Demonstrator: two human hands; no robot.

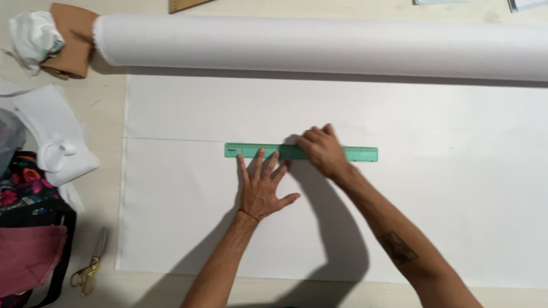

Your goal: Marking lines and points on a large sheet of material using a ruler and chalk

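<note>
A green plastic ruler (pixel 359 153) lies flat across a sheet of white fabric (pixel 445 188) unrolled on the table. My left hand (pixel 261 186) is spread open, its fingertips pressing on the ruler's lower edge near its left part. My right hand (pixel 322 149) is curled over the ruler's middle, fingers closed as if around a thin marker that I cannot see. A faint straight line (pixel 171 138) runs on the fabric from its left edge to the ruler.
The thick white fabric roll (pixel 319 45) lies along the far side. Scissors with yellow handles (pixel 90 268) lie at the near left. Dark patterned and pink cloth (pixel 25 228), white fabric scraps (pixel 54 142) and a brown piece (pixel 74 40) fill the left.
</note>
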